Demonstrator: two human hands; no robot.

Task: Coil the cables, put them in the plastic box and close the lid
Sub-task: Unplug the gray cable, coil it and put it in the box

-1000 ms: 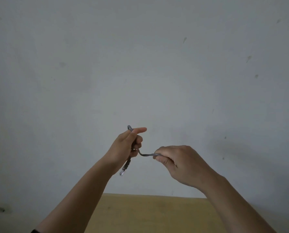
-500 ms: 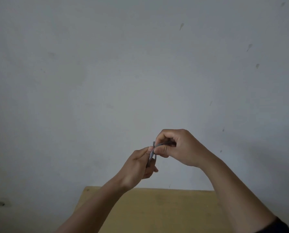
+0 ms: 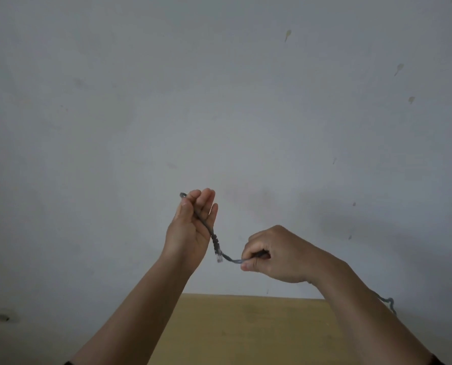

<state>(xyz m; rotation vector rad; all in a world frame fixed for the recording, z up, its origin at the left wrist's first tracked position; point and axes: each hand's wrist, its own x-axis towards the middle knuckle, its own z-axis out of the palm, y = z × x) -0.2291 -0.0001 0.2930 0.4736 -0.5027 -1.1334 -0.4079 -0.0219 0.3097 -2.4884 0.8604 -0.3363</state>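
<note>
— While the left hand (image 3: 190,233) stands upright above the far edge of the wooden table (image 3: 246,327), why hold the cable (image 3: 206,227) like that?

— As a form to wind on, I'd guess. Its fingers are curled loosely over the cable, the clear plug (image 3: 219,256) hanging just below the palm.

— And the other?

— The right hand (image 3: 280,255), also above the table, is clenched on the cable, pinching it to feed the next loop. Slack trails behind that forearm.

— Any writing on it? The box?

— None legible. No box in sight.
</note>
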